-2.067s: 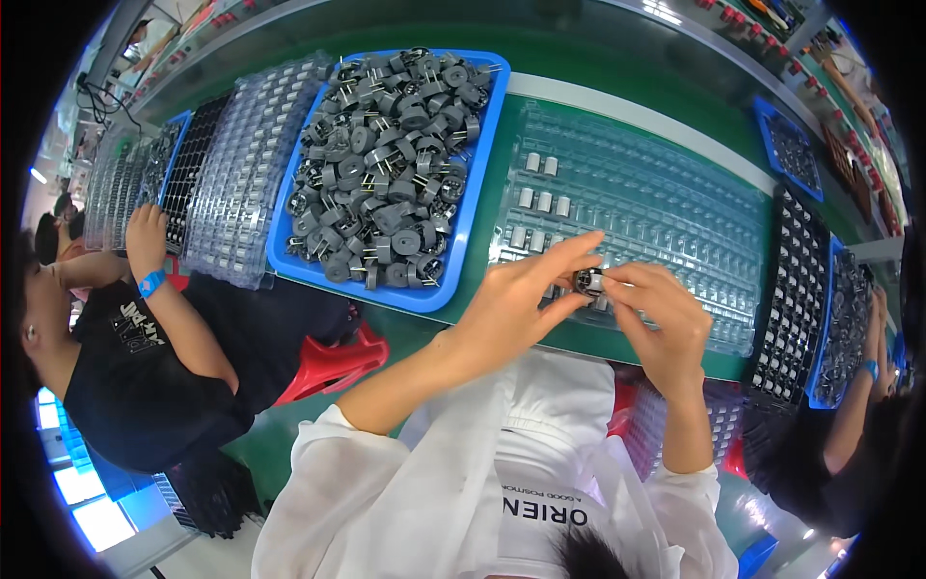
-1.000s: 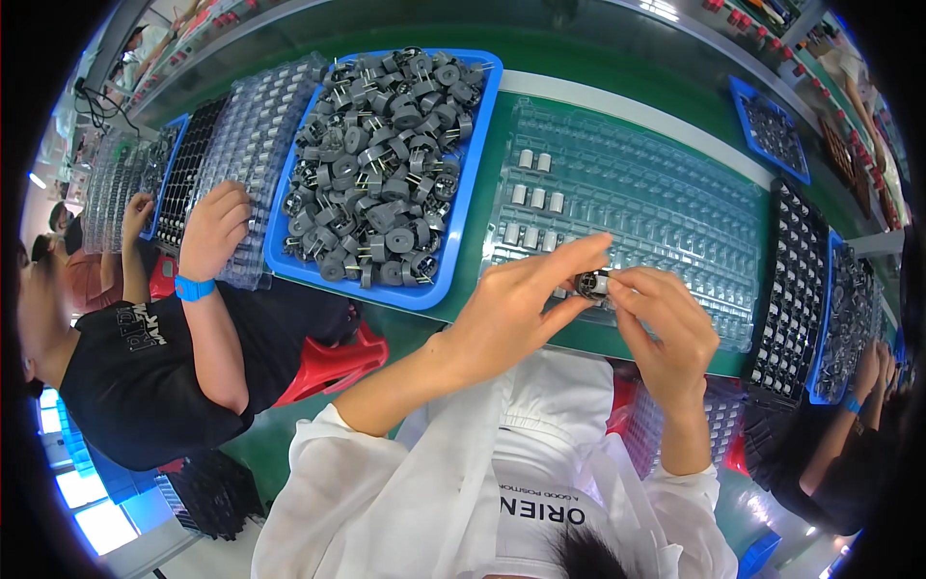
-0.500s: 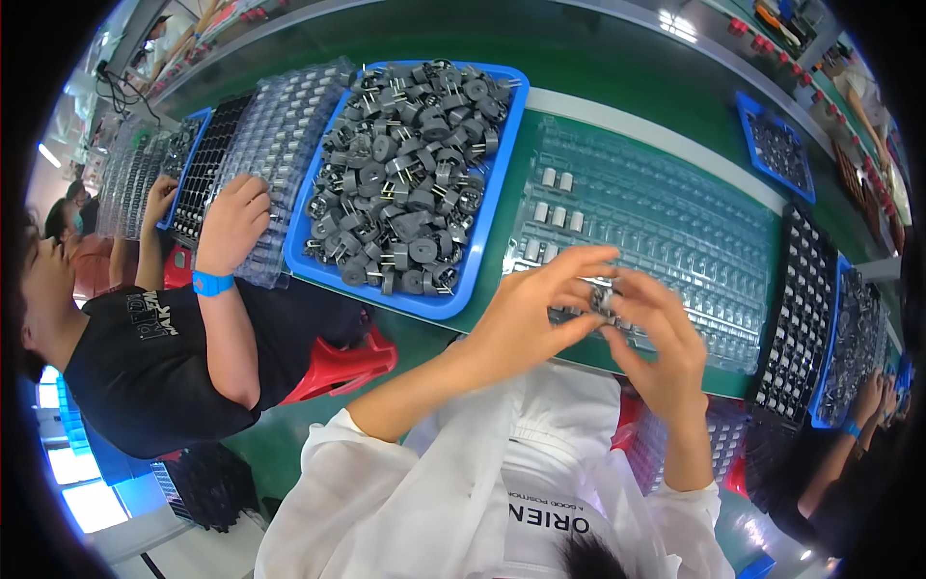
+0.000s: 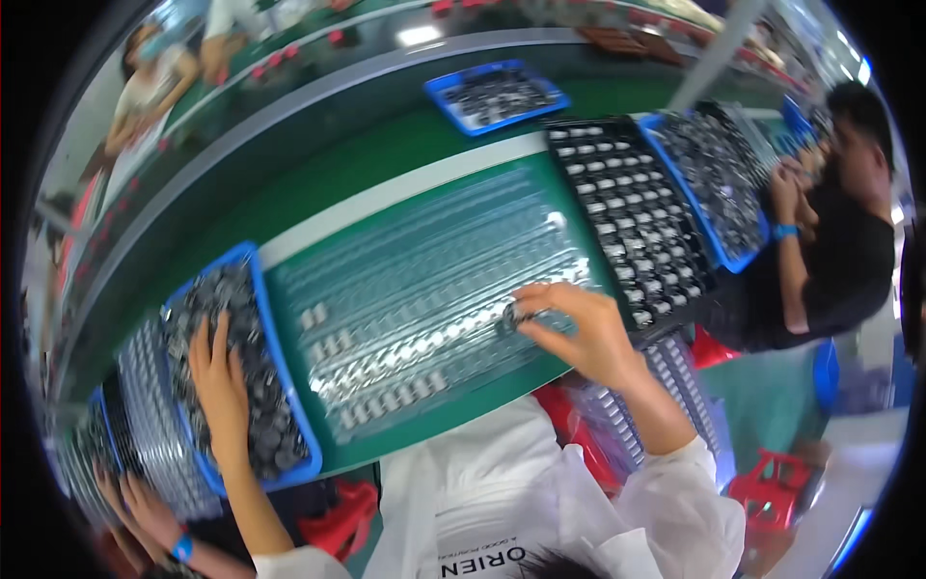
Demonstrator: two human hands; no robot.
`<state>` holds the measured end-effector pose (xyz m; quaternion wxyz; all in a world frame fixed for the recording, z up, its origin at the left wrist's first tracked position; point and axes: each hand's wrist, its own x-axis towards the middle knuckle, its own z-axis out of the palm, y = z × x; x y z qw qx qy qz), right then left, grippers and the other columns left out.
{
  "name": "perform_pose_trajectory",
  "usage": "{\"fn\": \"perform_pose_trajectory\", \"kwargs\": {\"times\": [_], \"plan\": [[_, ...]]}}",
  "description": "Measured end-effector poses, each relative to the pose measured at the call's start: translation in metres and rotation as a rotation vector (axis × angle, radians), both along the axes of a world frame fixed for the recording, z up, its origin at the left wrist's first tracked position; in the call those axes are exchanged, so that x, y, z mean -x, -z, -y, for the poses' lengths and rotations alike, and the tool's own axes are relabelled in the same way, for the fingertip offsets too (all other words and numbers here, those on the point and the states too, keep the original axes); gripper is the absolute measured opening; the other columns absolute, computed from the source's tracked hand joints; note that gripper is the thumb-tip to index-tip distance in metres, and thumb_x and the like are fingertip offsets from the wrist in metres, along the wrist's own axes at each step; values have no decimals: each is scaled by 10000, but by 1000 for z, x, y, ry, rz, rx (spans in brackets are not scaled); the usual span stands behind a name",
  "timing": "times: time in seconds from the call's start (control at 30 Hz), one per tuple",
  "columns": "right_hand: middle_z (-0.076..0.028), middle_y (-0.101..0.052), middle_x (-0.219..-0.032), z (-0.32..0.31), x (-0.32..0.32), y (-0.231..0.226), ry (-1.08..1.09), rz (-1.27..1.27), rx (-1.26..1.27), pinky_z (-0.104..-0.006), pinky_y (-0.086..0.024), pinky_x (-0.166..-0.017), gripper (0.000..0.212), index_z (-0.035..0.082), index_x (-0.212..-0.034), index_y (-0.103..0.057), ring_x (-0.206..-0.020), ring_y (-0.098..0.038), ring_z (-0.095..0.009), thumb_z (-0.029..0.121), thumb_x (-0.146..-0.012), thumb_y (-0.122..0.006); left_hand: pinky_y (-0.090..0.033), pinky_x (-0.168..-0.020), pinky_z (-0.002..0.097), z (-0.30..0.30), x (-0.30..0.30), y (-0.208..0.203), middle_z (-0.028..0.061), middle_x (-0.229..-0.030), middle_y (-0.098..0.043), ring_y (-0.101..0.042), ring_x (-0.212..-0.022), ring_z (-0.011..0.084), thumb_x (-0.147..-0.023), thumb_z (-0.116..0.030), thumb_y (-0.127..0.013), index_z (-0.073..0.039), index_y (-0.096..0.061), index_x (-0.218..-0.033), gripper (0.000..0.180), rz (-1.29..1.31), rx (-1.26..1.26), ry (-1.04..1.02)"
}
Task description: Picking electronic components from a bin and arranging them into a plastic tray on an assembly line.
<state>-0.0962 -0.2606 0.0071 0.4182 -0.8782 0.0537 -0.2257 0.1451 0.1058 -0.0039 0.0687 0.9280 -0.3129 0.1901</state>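
Observation:
My left hand [image 4: 222, 381] reaches over a blue bin [image 4: 289, 410] heaped with dark grey round parts [image 4: 275, 439]. Its fingers are stretched out on the heap, and no part shows in its grip. Between thumb and fingertips of my right hand [image 4: 584, 328] is a small dark round part [image 4: 514, 315], blurred and partly covered. That hand is above the right side of a clear plastic tray [image 4: 386, 256] with rows of pockets. Several small whitish cylindrical pieces [image 4: 395, 397] stand in the tray's left part.
A black tray [image 4: 632, 217] of silvery parts lies to the right, then another blue bin [image 4: 714, 188], where a co-worker [image 4: 839, 232] sits. A smaller blue bin [image 4: 497, 96] is at the back. Another person's hands [image 4: 145, 507] are at the lower left.
My hands have parted: the left went to the bin of dark parts, while the right keeps a small dark part. The view has swung to the right.

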Motion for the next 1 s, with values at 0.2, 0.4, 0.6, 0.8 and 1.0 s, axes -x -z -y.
{"fn": "perform_pose_trajectory", "kwargs": {"times": [0.2,0.4,0.6,0.8,1.0], "plan": [[-85,-655,-907,160,13,7,434,13,207,-289,-515,-762,167,-4,-924,-630,-832,-649,-164,2,-766,-681,-434,-910,369,9,9,-3,156,-1153,-601,-573,-1062,294,-918,-6,-507,-98,-565,-1257,356,25,162,122],[-136,-668,-816,283,-47,28,534,65,448,-328,-512,-726,205,20,-926,-626,-782,-666,-254,39,-739,-710,-436,-603,235,-12,-22,-11,54,-930,-650,-549,-690,93,-941,-66,-529,-53,-580,-1226,290,-75,467,-77],[-146,-653,-817,320,-75,42,413,-94,481,-404,-493,-723,183,31,-833,-600,-835,-630,-323,31,-691,-715,-502,-703,218,-37,-18,-20,64,-997,-626,-613,-781,116,-957,-181,-535,-3,-591,-1149,268,-433,864,-98],[-114,-560,-877,316,-87,52,308,-133,602,-395,-465,-763,78,32,-773,-600,-891,-578,-305,16,-722,-656,-515,-789,250,-1,39,-50,133,-1177,-582,-639,-874,163,-976,-191,-492,-2,-531,-1150,260,-803,1151,-78],[-159,-564,-1097,218,-103,6,308,-58,758,-374,-455,-858,306,-11,-1061,-617,-1012,-562,-338,-44,-758,-592,-519,-754,247,42,66,-38,163,-1146,-613,-640,-869,139,-908,-56,-554,39,-585,-1075,195,-973,1174,138]]}}
